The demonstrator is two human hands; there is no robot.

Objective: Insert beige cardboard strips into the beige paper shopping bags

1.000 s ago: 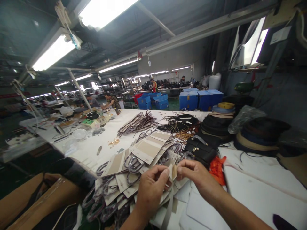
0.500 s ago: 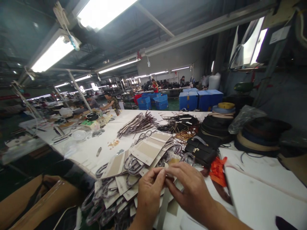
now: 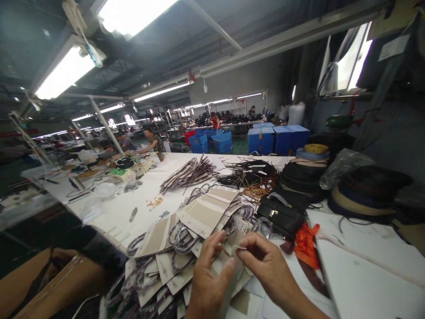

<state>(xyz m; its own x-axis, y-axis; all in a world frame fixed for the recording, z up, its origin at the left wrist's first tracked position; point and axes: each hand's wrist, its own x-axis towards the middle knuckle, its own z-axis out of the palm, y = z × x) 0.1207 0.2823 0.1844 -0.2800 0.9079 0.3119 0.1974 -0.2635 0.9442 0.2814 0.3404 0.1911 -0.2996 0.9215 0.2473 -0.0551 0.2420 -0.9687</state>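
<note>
My right hand (image 3: 270,268) pinches a small pale scrap (image 3: 239,247) between thumb and fingertips; its exact kind is too small to make out. Just left of it, my left hand (image 3: 212,274) is open, thumb and fingers apart, with nothing visibly gripped. A greyish strip runs down beside the left thumb, and I cannot tell whether that hand touches it. Behind and left of both hands lies a heap of flat beige panels (image 3: 202,212) with plastic-wrapped looped handles (image 3: 182,239) among them.
A black handbag (image 3: 280,212) and orange plastic (image 3: 306,243) lie to the right. Farther back are bundled strips (image 3: 189,173), black cords (image 3: 245,173) and strap rolls (image 3: 302,177). Small gold-coloured pieces (image 3: 155,202) lie left; a cardboard box (image 3: 49,283) stands lower left. Co-workers are farther off.
My hands were together at the small piece; now the left has opened and come away from it. The right has shifted slightly lower, keeping its pinch. The view has tilted slightly.
</note>
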